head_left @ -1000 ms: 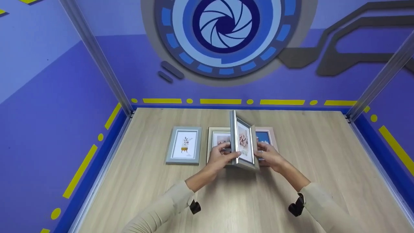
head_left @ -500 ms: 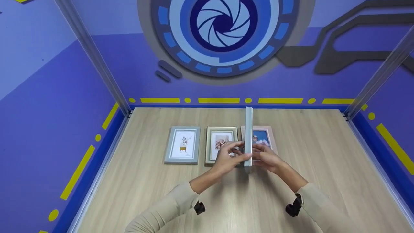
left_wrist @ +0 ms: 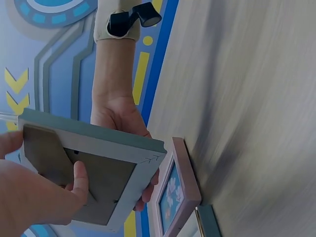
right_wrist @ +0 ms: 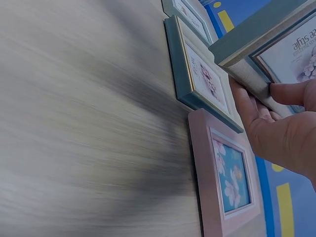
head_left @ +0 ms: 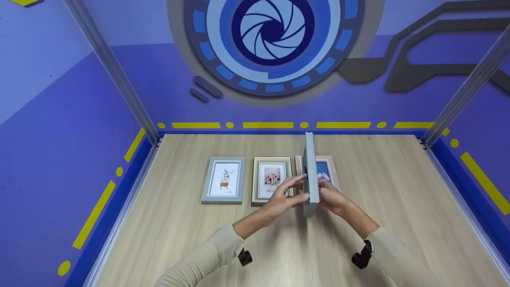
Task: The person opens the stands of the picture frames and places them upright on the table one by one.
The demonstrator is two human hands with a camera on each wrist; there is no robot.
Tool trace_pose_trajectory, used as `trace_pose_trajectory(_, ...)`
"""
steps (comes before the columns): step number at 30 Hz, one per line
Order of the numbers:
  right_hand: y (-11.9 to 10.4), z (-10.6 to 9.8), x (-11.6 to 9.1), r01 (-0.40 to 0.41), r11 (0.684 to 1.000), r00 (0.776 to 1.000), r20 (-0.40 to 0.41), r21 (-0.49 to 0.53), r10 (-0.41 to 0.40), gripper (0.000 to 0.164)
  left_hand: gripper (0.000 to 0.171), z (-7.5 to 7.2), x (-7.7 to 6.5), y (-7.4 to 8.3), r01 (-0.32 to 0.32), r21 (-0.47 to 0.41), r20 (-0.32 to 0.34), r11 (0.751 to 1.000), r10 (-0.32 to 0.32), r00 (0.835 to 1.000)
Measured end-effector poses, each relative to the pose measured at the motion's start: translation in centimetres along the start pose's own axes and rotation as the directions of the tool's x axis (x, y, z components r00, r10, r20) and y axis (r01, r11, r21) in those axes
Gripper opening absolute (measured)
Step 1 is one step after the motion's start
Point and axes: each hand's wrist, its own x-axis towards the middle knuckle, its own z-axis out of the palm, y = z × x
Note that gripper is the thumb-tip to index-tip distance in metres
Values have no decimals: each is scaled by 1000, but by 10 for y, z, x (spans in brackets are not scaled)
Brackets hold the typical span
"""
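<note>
The head view is showing a pale wood-grain table (head_left: 159,247) meeting blue-violet walls (head_left: 159,87) marked with yellow dashes (head_left: 268,125) and a round aperture emblem (head_left: 273,32), metal posts (head_left: 113,75) rising at the corners. Lying flat in a row are a blue-grey plant-print frame (head_left: 224,179), a gold bouquet-print frame (head_left: 272,179) and a pink floral-print frame (head_left: 324,169). A picture frame (head_left: 312,171) is standing upright in the air, partly hiding the pink one; it is showing a blue-grey edge, a flower print (right_wrist: 303,57) with lettering in front, and a brown-grey backing board (left_wrist: 108,187) with a stand (left_wrist: 44,150). The right hand (head_left: 334,199) is clamping its rim between thumb and fingers; the left hand (head_left: 277,205) is touching the back, thumb and forefinger apart, though I cannot tell whether they are pinching the stand. A second ago the print was facing the head camera; now the frame is presenting its edge.
</note>
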Motion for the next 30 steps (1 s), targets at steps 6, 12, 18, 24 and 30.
trace_pose_trajectory(6,-17,9,-13,4,1000,999,31,12,-4,33,59,-1,-1,-1,-3,-10,75,1000,4,997)
trace_pose_trajectory(12,-17,11,-15,-1,1000,1000,-3,-4,1,40,65,-1,-2,-2,-15,0,85,1000,15,996)
trace_pose_trajectory(18,-4,9,-6,-41,999,994,-97,-12,39,42,67,-1,-1,-2,-27,-19,80,999,29,996)
trace_pose_trajectory(24,0,10,-4,-41,999,989,-147,-35,36,42,65,-2,-2,-3,-16,-40,98,999,20,995)
trace_pose_trajectory(30,1,7,-5,-42,999,986,-162,0,42,31,58,-2,-2,-4,-3,-94,91,996,12,996)
